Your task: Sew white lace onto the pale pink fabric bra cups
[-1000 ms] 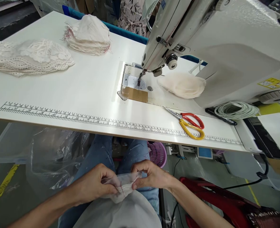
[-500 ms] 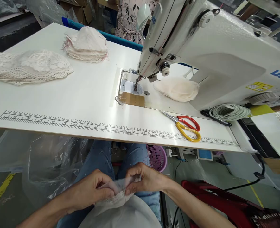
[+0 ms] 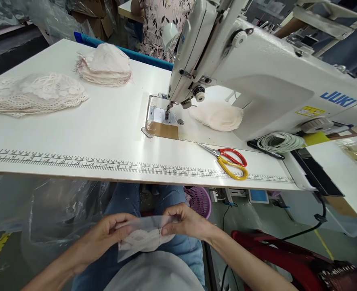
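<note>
Over my lap I hold a small piece of white lace fabric [image 3: 145, 240] with a sheer, see-through layer along its top. My left hand [image 3: 113, 232] pinches its left end between thumb and fingers. At the other end, the thumb and fingers of my right hand [image 3: 178, 220] grip the sheer layer and lace. Beyond my hands, a white sewing machine [image 3: 257, 76] stands on the white table [image 3: 106, 125]. Red and yellow handled scissors [image 3: 231, 161] lie near the table's front edge, right of the needle area.
Two stacks lie at the back left, lace pieces [image 3: 36, 95] and cream fabric [image 3: 106, 66]. Cream pieces [image 3: 221, 116] sit under the machine arm, beside coiled cord [image 3: 280, 143]. A purple basket [image 3: 200, 202] is below the table. Behind it stands a person [image 3: 163, 28].
My hands have moved slightly up and the left one outward, so the lace piece is spread wider and flatter between them. The camera view has shifted a little.
</note>
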### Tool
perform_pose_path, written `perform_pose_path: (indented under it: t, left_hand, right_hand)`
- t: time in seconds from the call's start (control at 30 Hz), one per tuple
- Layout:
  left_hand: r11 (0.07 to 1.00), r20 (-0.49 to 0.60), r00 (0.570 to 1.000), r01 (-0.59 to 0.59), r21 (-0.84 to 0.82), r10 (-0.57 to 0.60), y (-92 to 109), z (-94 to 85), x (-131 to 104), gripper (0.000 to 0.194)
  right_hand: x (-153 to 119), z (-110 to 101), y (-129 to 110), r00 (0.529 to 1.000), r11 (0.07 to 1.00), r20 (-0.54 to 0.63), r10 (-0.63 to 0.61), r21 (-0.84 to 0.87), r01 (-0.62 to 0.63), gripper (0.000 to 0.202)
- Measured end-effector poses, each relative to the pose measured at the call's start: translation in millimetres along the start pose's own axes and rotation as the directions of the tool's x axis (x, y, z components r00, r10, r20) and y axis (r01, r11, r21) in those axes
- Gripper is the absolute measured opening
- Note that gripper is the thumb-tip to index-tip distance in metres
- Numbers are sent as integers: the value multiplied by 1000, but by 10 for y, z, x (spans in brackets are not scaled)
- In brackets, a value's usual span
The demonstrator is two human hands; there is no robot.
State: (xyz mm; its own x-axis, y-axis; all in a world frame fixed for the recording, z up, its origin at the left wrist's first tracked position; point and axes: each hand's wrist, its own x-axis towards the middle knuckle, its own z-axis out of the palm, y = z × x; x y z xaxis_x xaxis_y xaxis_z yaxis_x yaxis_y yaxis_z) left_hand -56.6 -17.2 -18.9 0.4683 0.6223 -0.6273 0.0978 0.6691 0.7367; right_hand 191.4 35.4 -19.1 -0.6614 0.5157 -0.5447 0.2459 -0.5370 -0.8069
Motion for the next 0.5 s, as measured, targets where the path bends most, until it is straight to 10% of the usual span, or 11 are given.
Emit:
perform_pose_path:
  t: [0.23, 0.5]
  left_hand:
    - [999, -64, 998, -18, -38, 15, -19, 26, -11, 50]
    - [961, 102, 987, -148, 235, 127, 348, 123, 117, 36]
  right_hand:
    - [-36, 26, -52, 999, 999, -33, -26, 22, 26, 39]
    - [-60, 92, -208, 996, 994, 19, -86, -68, 87, 43]
